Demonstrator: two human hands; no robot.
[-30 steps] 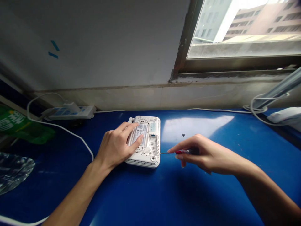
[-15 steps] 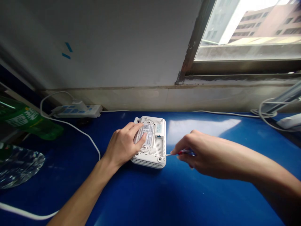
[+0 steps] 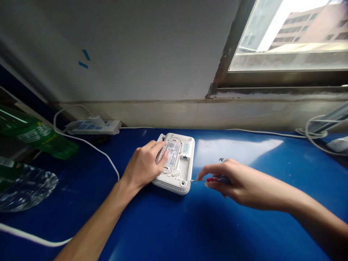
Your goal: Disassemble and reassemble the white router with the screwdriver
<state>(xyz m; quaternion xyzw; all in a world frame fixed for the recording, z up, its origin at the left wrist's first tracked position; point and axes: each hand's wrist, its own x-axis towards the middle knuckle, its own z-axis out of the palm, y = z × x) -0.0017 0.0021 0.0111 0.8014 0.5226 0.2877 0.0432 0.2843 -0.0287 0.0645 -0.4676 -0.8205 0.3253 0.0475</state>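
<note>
A white router (image 3: 187, 170) lies with its perforated, labelled underside up on the blue table. Its left edge is gripped by my left hand (image 3: 146, 163), fingers over the far side and thumb across the label. My right hand (image 3: 228, 179) holds a screwdriver (image 3: 210, 179) with a red and dark handle, laid nearly level. The screwdriver's thin metal shaft points left, its tip at the router's right edge close to the near corner. Whether the tip sits inside the seam is too small to tell.
Small dark pieces (image 3: 221, 159) lie beyond my right hand. A power strip (image 3: 95, 127) with a plugged-in white cable stands against the wall. Green (image 3: 40, 134) and clear (image 3: 32, 188) plastic bottles are at the left. Coiled cable (image 3: 311, 132) lies at the back right.
The view has shifted slightly. My right hand sits a little lower and its index finger is straighter, showing more of the screwdriver. The small dark pieces behind it now show.
</note>
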